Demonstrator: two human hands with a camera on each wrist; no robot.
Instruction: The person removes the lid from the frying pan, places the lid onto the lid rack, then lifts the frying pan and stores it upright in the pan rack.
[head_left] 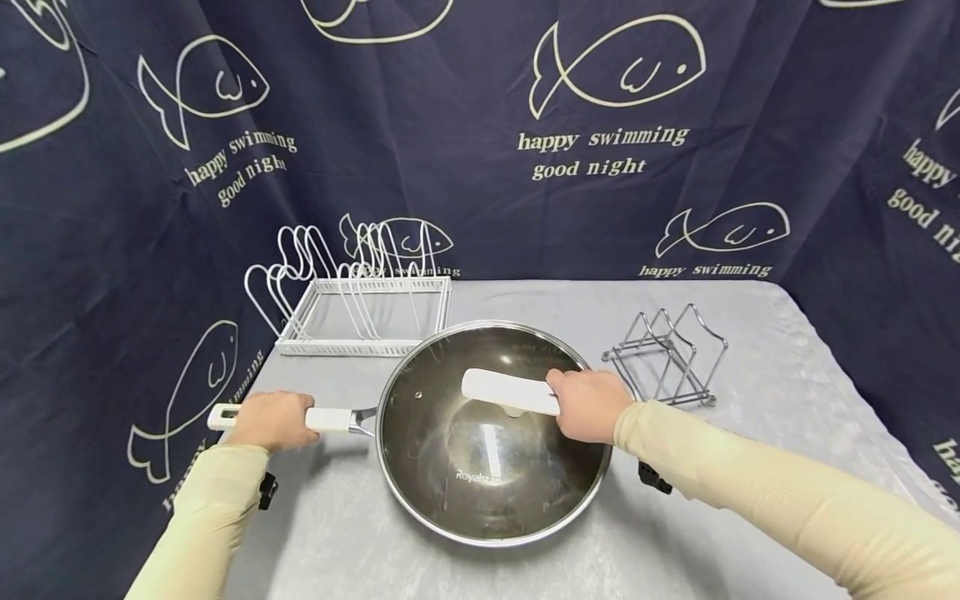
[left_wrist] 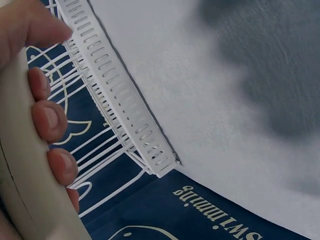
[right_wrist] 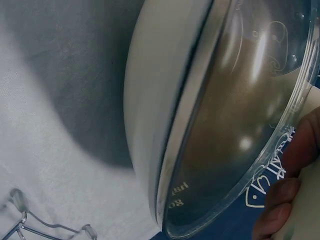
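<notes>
A round frying pan [right_wrist: 152, 90] with a pale outer wall is in the middle of the head view. Over its top lies a glass lid [head_left: 450, 442] with a metal rim, hiding most of the pan. My left hand [head_left: 272, 419] grips the pan's long white handle [head_left: 330, 419], and the left wrist view shows fingers [left_wrist: 50, 120] curled round it. At the right, my right hand [head_left: 592, 405] holds the lid's white upright handle [head_left: 506, 390] by its right end. The right wrist view has the lid rim close against the pan's edge.
Behind the pan at the left stands a white wire rack [head_left: 360, 346] with tall loops on a tray base. A smaller chrome wire rack [head_left: 667, 358] is at the back right. Dark blue fish-print cloth [head_left: 480, 108] hangs round the grey-covered table [head_left: 780, 400].
</notes>
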